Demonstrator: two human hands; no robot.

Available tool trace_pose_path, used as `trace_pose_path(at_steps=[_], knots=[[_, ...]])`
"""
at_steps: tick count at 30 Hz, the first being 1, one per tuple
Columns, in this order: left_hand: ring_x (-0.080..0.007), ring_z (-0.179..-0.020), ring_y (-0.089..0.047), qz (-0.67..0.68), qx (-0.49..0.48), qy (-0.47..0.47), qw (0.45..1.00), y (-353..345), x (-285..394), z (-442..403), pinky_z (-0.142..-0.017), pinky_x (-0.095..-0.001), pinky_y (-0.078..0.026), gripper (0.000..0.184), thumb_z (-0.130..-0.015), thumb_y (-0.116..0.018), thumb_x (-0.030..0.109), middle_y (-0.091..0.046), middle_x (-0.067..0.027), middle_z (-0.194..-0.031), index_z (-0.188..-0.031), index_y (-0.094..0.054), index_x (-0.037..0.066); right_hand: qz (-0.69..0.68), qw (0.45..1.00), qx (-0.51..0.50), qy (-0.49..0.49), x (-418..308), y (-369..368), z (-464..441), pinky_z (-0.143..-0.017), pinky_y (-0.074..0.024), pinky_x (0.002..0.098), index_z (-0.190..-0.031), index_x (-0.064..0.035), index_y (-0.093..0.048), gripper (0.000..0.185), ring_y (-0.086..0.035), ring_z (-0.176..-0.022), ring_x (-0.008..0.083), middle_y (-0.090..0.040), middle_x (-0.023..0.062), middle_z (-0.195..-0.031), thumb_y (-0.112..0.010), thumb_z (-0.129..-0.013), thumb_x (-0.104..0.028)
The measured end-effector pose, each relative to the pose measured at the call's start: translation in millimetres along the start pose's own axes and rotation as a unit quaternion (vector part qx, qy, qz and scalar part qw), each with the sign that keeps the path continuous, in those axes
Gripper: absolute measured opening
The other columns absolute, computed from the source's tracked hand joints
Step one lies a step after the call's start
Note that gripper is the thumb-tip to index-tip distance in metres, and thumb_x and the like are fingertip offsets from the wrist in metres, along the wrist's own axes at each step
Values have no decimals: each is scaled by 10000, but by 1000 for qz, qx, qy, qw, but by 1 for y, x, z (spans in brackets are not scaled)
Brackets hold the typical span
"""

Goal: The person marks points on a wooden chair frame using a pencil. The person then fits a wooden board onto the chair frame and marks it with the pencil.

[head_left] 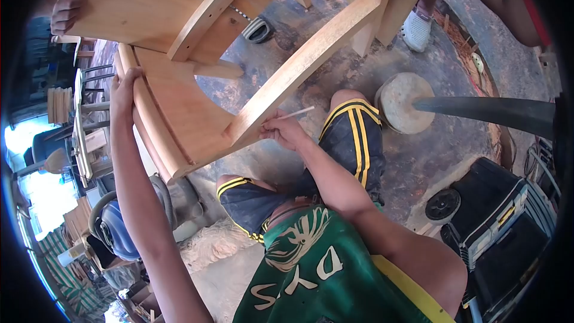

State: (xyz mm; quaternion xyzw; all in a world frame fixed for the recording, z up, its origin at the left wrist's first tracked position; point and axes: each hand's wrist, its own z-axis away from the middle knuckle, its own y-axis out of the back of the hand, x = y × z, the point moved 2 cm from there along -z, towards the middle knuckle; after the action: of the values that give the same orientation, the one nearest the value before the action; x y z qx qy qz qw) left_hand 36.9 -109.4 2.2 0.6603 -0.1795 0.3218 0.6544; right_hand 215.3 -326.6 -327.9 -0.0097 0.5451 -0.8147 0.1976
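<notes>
Workshop floor: dark, stained and dusty ground (pixel 412 155) spreads beneath everything, with a pale heap of shavings (pixel 218 242) at seven o'clock and stacked boards (pixel 58 104) toward nine.
Wooden furniture piece: this big unit (pixel 173 93) fills the upper part of the view, from nine o'clock round to one; its broad panel faces up at ten.
Curved rail: pale, smooth wood (pixel 311 60) sweeping from the centre up toward one o'clock, its lower end meeting the panel's edge.
Left hand: between nine and ten o'clock (pixel 125 87), curled over the rounded edge of the panel.
Right hand: near the centre (pixel 286 131), just beside the rail's lower end, pinching a thin stick; whether it touches the wood I cannot tell.
Thin stick: pale and straight (pixel 298 112), its free end pointing to two o'clock.
Co-worker's hand: at ten o'clock (pixel 66 11), closed over the upper panel's outer edge.
Footwear: white clog (pixel 415 30) on another person's foot between one and two; striped slipper (pixel 257 30) lying near twelve.
Round base: a thick disc (pixel 409 104) between two and three, a dark pole (pixel 496 112) reaching from it toward three.
Equipment: black wheeled case (pixel 496 203) toward four; blue machine (pixel 119 227) with a hose at eight.
</notes>
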Motion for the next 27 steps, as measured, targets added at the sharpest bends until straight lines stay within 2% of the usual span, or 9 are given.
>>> trace_pose_path(at_steps=[5, 8, 9, 12, 13, 16, 19, 23, 27], knots=[[-275, -927, -679, -27, 38, -32, 998, 2, -5, -4, -801, -352, -563, 846, -726, -780, 361, -632, -237, -1140, -1358, -478, -112, 62, 998, 7, -16, 0, 9, -9, -648, -592, 390, -846, -26, -547, 154, -660, -712, 247, -640, 129, -802, -695, -849, 13], [-266, -915, -681, -3, -100, 35, 994, 4, -26, -33, -774, -401, -585, 730, -760, -766, 370, -660, -244, -1096, -1282, -568, -100, 150, 987, 56, 25, 25, 46, -27, -753, -572, 361, -923, -12, -618, 88, -663, -779, 225, -647, 135, -849, -675, -884, -65], [-256, -917, -682, 13, -140, -55, 989, 3, -49, -49, -859, -407, -568, 575, -830, -723, 427, -659, -183, -1143, -1160, -706, -44, 426, 893, -31, 145, 26, 61, -22, -848, -534, 338, -1030, 14, -672, 185, -660, -884, 219, -669, 149, -957, -638, -912, -124], [-305, -1049, -609, -182, -3, 39, 983, -2, -7, -13, -870, -427, -520, 759, -769, -757, 461, -606, -207, -1247, -1270, -594, -85, 205, 978, 36, 2, 18, 55, -28, -726, -505, 296, -1066, -9, -685, 213, -632, -815, 173, -676, 79, -937, -654, -904, -144], [-319, -981, -635, -157, 110, -44, 981, -7, -17, -13, -821, -428, -528, 902, -708, -768, 505, -626, -245, -1163, -1310, -526, -121, 160, 987, 1, -10, 27, 85, -46, -903, -553, 344, -1174, 48, -625, 306, -668, -1033, 246, -681, 157, -1076, -617, -895, -77], [-331, -930, -655, -103, 41, -15, 994, -3, -8, -4, -790, -430, -538, 942, -676, -775, 522, -629, -272, -1148, -1303, -515, -131, 134, 987, 87, 13, 35, 87, -49, -897, -551, 357, -1253, 57, -583, 380, -665, -1036, 253, -679, 162, -1099, -625, -902, -83], [-271, -799, -683, -46, -74, -6, 996, -2, -17, -12, -697, -446, -568, 770, -709, -765, 516, -680, -197, -977, -1185, -639, -75, 226, 971, 69, 30, 27, 70, -39, -857, -533, 342, -1088, 20, -688, 285, -671, -934, 216, -700, 119, -1010, -721, -852, -137], [-267, -719, -683, -16, 12, 15, 1000, -16, 8, 9, -671, -349, -589, 714, -728, -773, 447, -654, -191, -970, -1172, -596, -82, 202, 972, 42, 109, 17, 35, -29, -695, -497, 281, -795, -41, -693, 109, -629, -745, 125, -679, 38, -777, -772, -793, -115], [-227, -792, -684, -41, -9, 15, 999, 0, -7, -10, -692, -331, -557, 655, -736, -773, 405, -662, -171, -981, -1161, -605, -65, 194, 972, 53, 126, 22, 20, -25, -644, -481, 260, -764, -53, -673, 158, -598, -687, 96, -665, 27, -741, -811, -782, -126]])
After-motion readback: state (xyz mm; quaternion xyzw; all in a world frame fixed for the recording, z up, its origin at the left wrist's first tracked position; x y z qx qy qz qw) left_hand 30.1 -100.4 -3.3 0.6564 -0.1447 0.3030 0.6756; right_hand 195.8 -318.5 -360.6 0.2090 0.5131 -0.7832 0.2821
